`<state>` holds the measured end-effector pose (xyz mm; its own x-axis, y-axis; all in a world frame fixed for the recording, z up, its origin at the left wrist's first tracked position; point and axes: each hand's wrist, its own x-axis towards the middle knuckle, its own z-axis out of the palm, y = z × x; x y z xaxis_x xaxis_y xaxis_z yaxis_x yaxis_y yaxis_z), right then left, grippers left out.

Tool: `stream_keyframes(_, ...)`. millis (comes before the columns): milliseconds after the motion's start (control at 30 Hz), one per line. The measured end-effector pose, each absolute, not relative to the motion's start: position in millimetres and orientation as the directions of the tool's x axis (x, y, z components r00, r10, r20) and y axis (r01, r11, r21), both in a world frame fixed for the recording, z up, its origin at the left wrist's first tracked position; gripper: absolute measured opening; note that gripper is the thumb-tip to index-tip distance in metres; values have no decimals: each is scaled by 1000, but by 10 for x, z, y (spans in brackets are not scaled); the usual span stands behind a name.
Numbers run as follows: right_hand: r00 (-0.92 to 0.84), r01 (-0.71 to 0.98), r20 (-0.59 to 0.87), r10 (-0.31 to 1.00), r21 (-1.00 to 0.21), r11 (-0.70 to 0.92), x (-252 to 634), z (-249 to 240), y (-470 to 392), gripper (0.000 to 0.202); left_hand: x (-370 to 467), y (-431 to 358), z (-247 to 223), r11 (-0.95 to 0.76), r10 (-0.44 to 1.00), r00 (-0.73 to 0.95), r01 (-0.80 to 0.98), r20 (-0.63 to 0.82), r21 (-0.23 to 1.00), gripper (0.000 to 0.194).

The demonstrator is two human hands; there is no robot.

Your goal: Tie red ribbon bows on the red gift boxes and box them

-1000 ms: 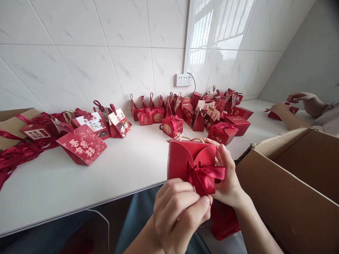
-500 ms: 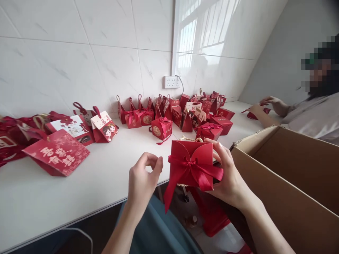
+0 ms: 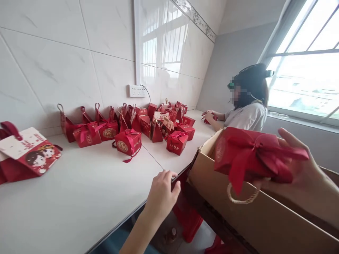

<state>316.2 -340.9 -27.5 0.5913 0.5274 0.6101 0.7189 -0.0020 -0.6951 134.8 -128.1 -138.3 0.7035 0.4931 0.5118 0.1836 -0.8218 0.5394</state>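
A red gift box (image 3: 246,151) with a satin ribbon bow and a twisted cord loop hanging below it is gripped in my right hand (image 3: 309,180). It hangs over the near side of an open cardboard box (image 3: 225,190), a little blurred. At the table's edge, my left hand (image 3: 164,192) holds nothing, its fingers loosely bent and the thumb apart. Beyond that hand, on the white table (image 3: 87,183), stand a red box with a gold round emblem (image 3: 129,143) and another ribbon-tied red box (image 3: 177,143).
More red gift boxes (image 3: 87,134) with ribbon loops line the wall. A box with cartoon figures (image 3: 34,155) is at the left. Across the table, a co-worker (image 3: 246,109) handles a red item. A socket strip (image 3: 137,91) is on the wall; a red stool (image 3: 192,225) stands below.
The view has swung right. My right hand has carried the bowed red gift box from the table's edge to over the cardboard box. My left hand's fingertips, pinched together before, have parted.
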Motion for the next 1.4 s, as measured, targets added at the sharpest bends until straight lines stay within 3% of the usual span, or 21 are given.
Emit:
stream_keyframes(67, 752, 569, 476, 456, -818, -86, 3409, -214, -3495, 91, 1509, -1434, -1357, -866, 398, 669, 49, 628, 497, 19)
stream_keyframes(133, 868, 333, 255, 427, -936, -117, 3642, -236, -3520, 64, 1674, -1594, -1306, -894, 312, 640, -52, 702, 445, 30)
stream_keyframes(233, 893, 8, -17, 450, -998, -55, 3946, -389, -3495, 31, 1912, -1787, -1228, -924, 210, 644, -116, 735, 365, 42)
stream_keyframes(400, 790, -150, -89, 606, -987, 51, 4333, -666, -3371, 47, 2278, -1894, -1236, -959, 102, 685, -124, 721, 253, 53)
stream_keyframes(600, 711, -507, -368, 599, -859, 75, 4641, -849, -3169, 38, 2565, -1825, -1452, -963, 114, 716, -92, 689, 255, 46)
stream_keyframes(700, 695, -509, -389, 605, -860, 32, 4756, -1024, -3138, 40, 2607, -1776, -1535, -961, 109, 692, -110, 714, 254, 40)
stream_keyframes(767, 735, -356, -293, 612, -934, -21, 4815, -1221, -3141, 46, 2618, -1758, -1571, -960, 104, 667, -127, 738, 250, 38)
stream_keyframes(867, 841, -5, -48, 539, -997, -81, 4843, -1633, -3137, 81, 2637, -1759, -1617, -958, 93, 659, -144, 747, 247, 38)
stream_keyframes(900, 871, 30, -29, 491, -993, -110, 4834, -1788, -3127, 95, 2645, -1763, -1633, -958, 95, 661, -144, 744, 250, 39)
stream_keyframes(967, 880, -126, -188, 437, -978, -167, 4804, -2093, -3092, 100, 2665, -1770, -1660, -957, 100, 658, -142, 746, 254, 38)
stream_keyframes(1133, 676, -508, -547, 494, -831, -226, 4770, -2578, -3067, 45, 2704, -1745, -1700, -960, 84, 625, -157, 776, 230, 32)
stream_keyframes(1267, 534, -622, -621, 574, -748, -230, 4799, -2590, -3191, 41, 2721, -1736, -1720, -962, 72, 611, -166, 789, 216, 27)
stream_keyframes(1400, 522, -588, -599, 607, -769, -252, 4823, -2526, -3268, 43, 2724, -1755, -1708, -963, 75, 592, -165, 803, 211, 25)
